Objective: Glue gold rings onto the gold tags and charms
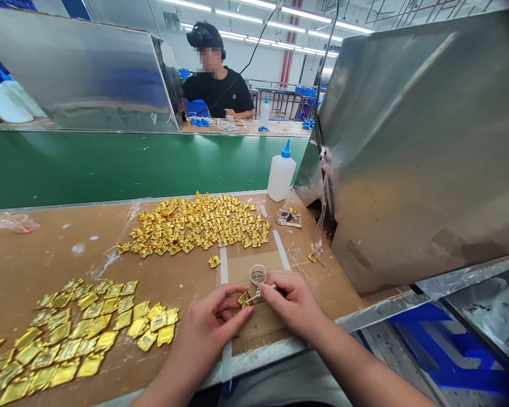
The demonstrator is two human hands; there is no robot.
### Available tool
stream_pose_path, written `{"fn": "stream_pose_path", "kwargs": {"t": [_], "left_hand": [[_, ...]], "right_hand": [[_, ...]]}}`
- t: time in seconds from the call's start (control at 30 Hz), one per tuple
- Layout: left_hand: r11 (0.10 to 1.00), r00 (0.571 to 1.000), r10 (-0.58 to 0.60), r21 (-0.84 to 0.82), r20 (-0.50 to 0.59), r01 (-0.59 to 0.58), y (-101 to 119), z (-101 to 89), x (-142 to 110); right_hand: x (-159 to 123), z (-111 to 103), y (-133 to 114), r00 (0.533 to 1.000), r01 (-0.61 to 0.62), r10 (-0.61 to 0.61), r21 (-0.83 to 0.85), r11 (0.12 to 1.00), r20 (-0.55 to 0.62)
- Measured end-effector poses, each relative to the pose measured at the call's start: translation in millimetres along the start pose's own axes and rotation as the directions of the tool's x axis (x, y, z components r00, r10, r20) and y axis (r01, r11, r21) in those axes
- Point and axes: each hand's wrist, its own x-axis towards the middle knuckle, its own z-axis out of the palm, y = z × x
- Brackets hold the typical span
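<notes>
My left hand [212, 319] pinches a small shiny gold metal piece [244, 300] between thumb and fingers, above the near edge of the workbench. Closed round a thin pale stick [257, 294] is my right hand [293, 302]; the stick's tip reaches the gold piece, and its other end is mostly hidden by the fingers. Just beyond my right fingers stands a small clear round cup [258, 275]; its contents are hard to make out. One loose gold piece [214, 261] lies on the brown board [195, 282], a little past my left hand.
A heap of gold pieces [199, 223] lies ahead, and flat gold plates [68, 339] spread at left. A white bottle with blue nozzle [281, 175] stands behind. A large metal hood [428, 152] bounds the right. Across a green belt [89, 164] sits another person [220, 90].
</notes>
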Motion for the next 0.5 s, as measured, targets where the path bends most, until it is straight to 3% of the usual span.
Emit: {"fn": "stream_pose_path", "kwargs": {"t": [0.4,0.5], "left_hand": [[0.999,1.0,-0.007,0.032,-0.01,0.008,1.9,0.4,0.5],[0.999,1.0,-0.004,0.039,-0.01,0.005,2.4,0.3,1.1]], "right_hand": [[-1.0,-0.6,1.2,0.999,0.045,-0.045,-0.01,0.999,-0.015],[-0.8,-4.4,2.8,0.992,0.047,-0.051,-0.033,0.998,-0.116]]}}
